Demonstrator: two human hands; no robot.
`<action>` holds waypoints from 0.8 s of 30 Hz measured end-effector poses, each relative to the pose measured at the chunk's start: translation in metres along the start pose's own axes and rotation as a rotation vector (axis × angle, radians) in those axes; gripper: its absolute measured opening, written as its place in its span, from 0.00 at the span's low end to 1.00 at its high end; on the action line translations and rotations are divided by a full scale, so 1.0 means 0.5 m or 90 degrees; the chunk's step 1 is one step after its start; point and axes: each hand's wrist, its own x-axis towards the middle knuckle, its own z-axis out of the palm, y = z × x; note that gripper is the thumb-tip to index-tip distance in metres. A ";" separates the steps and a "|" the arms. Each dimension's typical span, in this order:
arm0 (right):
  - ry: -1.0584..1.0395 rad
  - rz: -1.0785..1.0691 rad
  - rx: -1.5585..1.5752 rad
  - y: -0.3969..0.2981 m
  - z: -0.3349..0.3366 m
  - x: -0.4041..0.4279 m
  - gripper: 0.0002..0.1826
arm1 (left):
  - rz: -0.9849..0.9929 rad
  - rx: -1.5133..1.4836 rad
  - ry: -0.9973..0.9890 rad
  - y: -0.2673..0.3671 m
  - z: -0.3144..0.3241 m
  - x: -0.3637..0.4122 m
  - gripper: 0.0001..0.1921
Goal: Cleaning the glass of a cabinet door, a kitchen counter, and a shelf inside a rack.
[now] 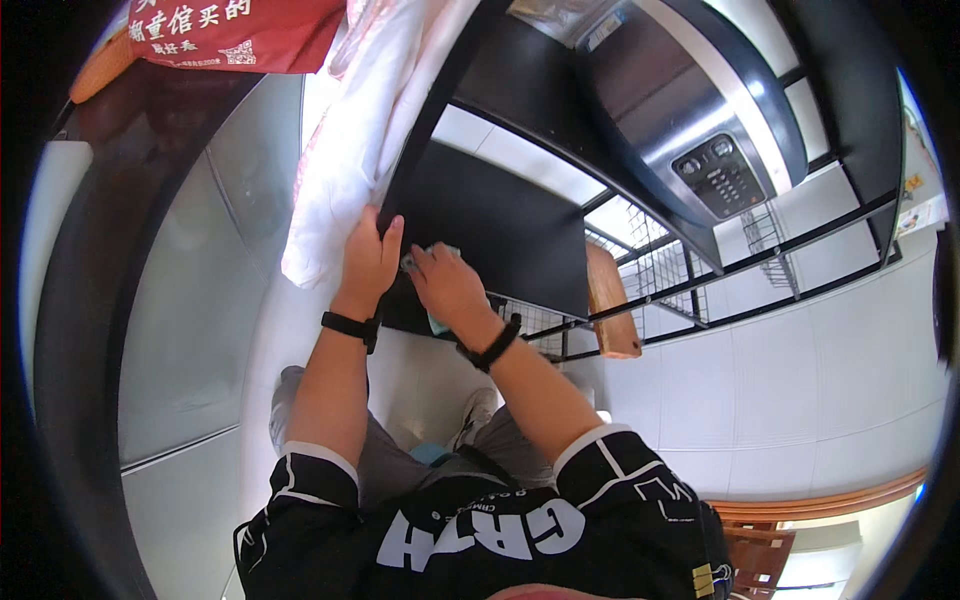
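Observation:
My left hand (370, 259) is wrapped around the black post (420, 135) of a metal shelf rack, its thumb lying along the near side. Just right of it, my right hand (448, 285) presses a light greenish cloth (452, 250) against the left end of a black shelf board (495, 217). Part of the cloth shows beyond the fingers and part hangs below the palm; the rest is hidden under the hand. Both wrists wear black bands.
A microwave-like steel appliance (690, 112) stands on the upper shelf. A wooden cutting board (611, 300) and wire baskets (656, 262) are at the rack's right. White fabric (337, 165) hangs beside my left hand. A red bag (240, 37) rests on the dark counter (82, 262).

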 end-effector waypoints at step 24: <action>0.788 -0.348 -0.136 -0.248 -0.667 0.241 0.14 | 0.030 -0.018 0.029 0.008 0.005 -0.002 0.15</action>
